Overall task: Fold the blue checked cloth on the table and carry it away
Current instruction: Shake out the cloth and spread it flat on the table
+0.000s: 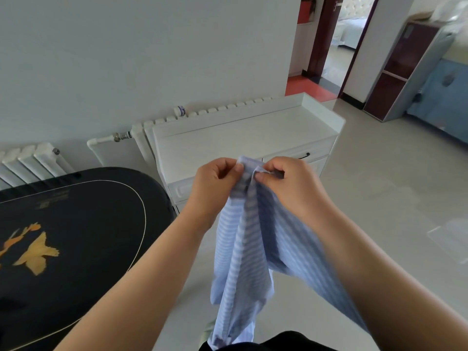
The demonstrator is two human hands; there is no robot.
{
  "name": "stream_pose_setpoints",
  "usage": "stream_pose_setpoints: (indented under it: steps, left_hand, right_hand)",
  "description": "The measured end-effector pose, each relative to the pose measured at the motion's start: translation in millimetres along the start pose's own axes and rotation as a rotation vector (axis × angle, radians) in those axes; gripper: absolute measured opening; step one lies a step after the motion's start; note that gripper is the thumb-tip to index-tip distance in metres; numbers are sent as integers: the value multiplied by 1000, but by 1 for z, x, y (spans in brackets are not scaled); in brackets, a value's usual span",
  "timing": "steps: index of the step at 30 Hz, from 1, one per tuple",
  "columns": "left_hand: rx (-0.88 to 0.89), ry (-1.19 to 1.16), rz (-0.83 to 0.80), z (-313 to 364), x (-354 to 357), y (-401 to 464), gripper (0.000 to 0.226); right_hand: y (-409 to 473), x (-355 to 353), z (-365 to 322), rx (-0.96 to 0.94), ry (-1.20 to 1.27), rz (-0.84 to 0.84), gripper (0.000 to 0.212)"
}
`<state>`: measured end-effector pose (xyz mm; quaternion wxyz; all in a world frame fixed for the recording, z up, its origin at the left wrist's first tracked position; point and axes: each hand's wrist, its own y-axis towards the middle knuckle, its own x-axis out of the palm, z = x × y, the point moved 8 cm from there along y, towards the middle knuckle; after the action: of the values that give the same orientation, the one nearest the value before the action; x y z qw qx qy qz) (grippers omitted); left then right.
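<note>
The room is pale all round: a bare grey-white wall at the back, light floor tiles running off to the right towards an open doorway. Low on the left sits a black table with a thin light line tracing its rounded edge and gold fish painted on the top. Behind it white radiators line the wall, and just beside the table stands a white cabinet with a dark drawer handle.

The cloth is off the table, held up in the air in front of the person, over the floor between the table and the open room. It is light blue, crossed by fine paler lines that read mostly as stripes from here; the pattern blurs lower down. It hangs in long loose folds, gathered narrow at the top and spreading wider below. One part falls straight down towards the person's dark clothing at the bottom edge, and another part trails off to the right under the forearm.

The left hand is closed, pinching the top edge between thumb and fingers. The right hand is closed the same way on the edge just beside it, the two hands nearly touching.
</note>
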<state>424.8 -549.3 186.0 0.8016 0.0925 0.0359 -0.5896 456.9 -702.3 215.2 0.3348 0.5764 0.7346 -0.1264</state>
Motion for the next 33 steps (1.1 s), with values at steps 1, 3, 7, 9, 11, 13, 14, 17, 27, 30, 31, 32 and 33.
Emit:
stream_pose_setpoints:
  steps: [1,3,7,9,11,13,14,17,27,30,31,32,33]
  left_hand:
    - [6,1,31,2,-1,-2,13]
    - [18,9,56,9,2,-6,13]
    - [-18,-119,2,11,10,-9,16]
    - [-74,-208,-50,7,13,-11,16]
    - [-113,-259,-104,4,17,-13,17]
    - [-128,-272,-140,1,20,-15,19]
    - [-127,-274,-155,0,20,-15,19]
    - [-105,-253,-192,-1,21,-16,23]
    - [174,199,82,13,21,-23,20]
    - [173,208,118,11,23,-15,11]
    - [161,204,117,9,24,-10,10]
    - [144,195,122,9,24,-5,10]
    - [121,182,137,8,22,1,9]
  right_hand:
    - [-1,0,-2,-20,-13,10,15]
    - [-4,1,-8,-59,-2,28,13]
    - [-7,-7,-10,-75,30,92,11]
    - [-7,-9,-7,-53,60,107,10]
    - [-7,-7,-3,-31,72,102,11]
    - [-6,-6,1,-10,80,94,14]
    - [-6,-6,3,-5,82,86,15]
    - [-3,-6,5,10,76,58,18]
    - [15,-2,18,125,220,-121,15]
    - [23,0,20,136,255,-190,10]
    - [25,1,21,147,275,-229,11]
    - [28,1,24,153,275,-268,11]
    - [30,1,26,138,240,-296,10]
